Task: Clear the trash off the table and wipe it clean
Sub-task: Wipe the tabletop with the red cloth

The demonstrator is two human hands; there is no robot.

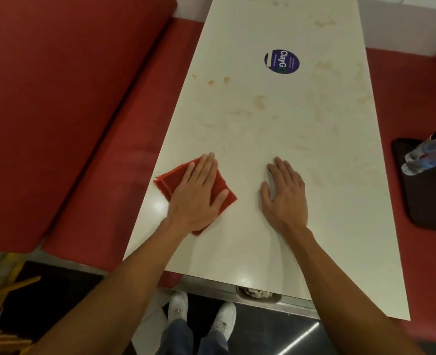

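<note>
Nearest the camera, two white shoes (178, 307) stand on the floor just short of the tabletop's (237, 252) near edge. Under that edge runs a metal strip (211, 288), and a small dark container (259, 294) with something pale and crumpled in it peeks out from below; what it holds is too blurred to tell.

Both bare forearms reach over the near edge. The left hand (196, 196) lies flat with straight fingers, slightly spread, pressing down on a folded red cloth (168, 181). The cloth sits on the tabletop close to its left edge, one corner reaching almost to that edge and another poking out past the thumb. The right hand (286, 196) lies palm down on the bare surface, fingers straight and together, thumb out to the side. It holds nothing and rests about midway between the left and right edges, apart from the cloth.

Beyond the hands the white surface is marked with pale brownish stains (260, 102) – faint smears across the middle and right side, and a few small darker spots near the left edge. Farther still, a round blue sticker (282, 61) lies flat right of the centre line, and more faint smears show toward the far end.

A red padded bench (58, 98) runs along the left edge of the tabletop, and another red seat (416, 265) along the right. On the right seat rests a dark tray (432, 201) with clear plastic bottles (427, 157) lying on it – level with the hands, well apart from them.
</note>
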